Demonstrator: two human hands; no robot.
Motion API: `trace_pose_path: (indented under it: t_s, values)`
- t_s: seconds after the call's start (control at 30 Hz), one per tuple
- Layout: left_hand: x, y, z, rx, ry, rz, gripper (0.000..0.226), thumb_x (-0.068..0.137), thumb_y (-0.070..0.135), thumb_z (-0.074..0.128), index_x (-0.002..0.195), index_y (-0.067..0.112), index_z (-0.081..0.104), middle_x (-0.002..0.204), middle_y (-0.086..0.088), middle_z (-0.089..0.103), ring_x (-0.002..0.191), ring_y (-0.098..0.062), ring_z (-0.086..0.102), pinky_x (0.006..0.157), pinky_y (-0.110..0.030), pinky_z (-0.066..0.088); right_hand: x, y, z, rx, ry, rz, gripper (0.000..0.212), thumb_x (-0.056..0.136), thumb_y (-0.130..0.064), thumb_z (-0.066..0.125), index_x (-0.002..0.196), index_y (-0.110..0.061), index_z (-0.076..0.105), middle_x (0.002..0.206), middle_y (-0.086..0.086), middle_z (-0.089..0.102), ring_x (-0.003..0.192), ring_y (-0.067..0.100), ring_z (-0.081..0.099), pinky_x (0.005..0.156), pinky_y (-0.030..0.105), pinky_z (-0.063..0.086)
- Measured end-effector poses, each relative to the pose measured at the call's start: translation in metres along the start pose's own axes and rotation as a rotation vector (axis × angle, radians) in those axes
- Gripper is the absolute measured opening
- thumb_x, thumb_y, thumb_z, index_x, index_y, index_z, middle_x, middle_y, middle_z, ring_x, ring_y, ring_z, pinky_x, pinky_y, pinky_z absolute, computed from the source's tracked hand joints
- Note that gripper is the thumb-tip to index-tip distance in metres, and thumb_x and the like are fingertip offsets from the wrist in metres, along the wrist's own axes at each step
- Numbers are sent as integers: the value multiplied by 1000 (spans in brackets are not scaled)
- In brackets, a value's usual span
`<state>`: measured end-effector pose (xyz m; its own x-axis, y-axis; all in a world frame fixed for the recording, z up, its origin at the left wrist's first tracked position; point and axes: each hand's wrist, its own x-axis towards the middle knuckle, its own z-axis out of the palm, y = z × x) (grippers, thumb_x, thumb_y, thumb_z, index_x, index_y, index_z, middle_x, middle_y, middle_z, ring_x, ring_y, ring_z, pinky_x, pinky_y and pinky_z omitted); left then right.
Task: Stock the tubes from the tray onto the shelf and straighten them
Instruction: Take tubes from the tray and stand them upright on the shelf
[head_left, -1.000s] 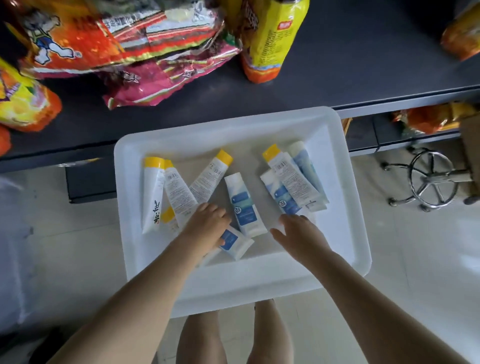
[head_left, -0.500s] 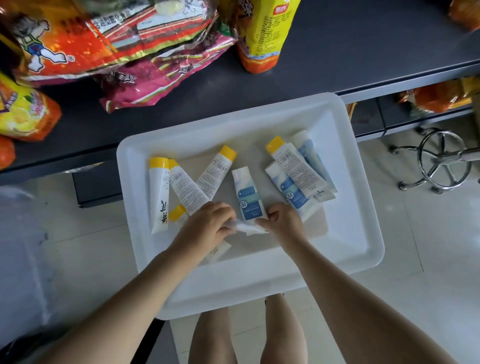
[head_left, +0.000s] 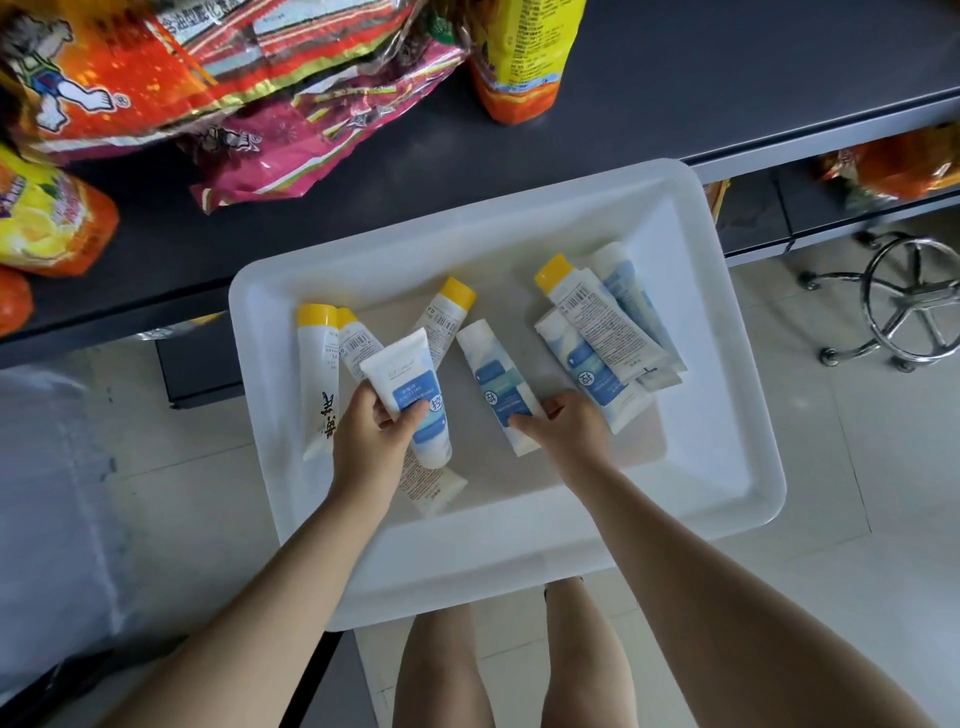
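Head view: white tray sits below the front edge of the dark shelf, partly overlapping it; all positions below are given relative to the tray. Left hand is over the tray's left-centre, fingers wrapped around a white-and-blue tube that is lifted off the tray floor, crimped end pointing toward the shelf, cap end toward the person. Right hand is at tray centre, fingertips pressed on the lower end of a second white-and-blue tube lying flat on the floor; whether it is pinched or only touched, cannot tell. Left part of tray: yellow-capped tubes lying side by side, caps toward the shelf, and one more yellow-capped tube slanted behind the lifted one. Right part of tray: a pile of overlapping tubes, one yellow-capped on top of blue-labelled ones. On the shelf beyond the tray: snack bags at the left, and a yellow pouch standing further back. No tubes on the shelf.
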<state>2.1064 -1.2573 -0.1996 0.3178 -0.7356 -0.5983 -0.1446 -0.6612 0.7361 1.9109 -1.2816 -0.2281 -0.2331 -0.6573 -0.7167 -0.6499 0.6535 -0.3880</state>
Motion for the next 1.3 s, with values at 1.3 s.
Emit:
trace_pose_path:
  t_s: [1.3]
  values:
    - [-190, 307, -85, 116, -113, 639, 18, 87, 17, 64, 101, 26, 56, 89, 15, 63, 83, -7, 61, 63, -13, 49, -244, -163, -330, 255, 263, -459, 27, 75, -29, 78, 73, -10, 59, 68, 1, 57, 70, 19, 57, 63, 30, 47]
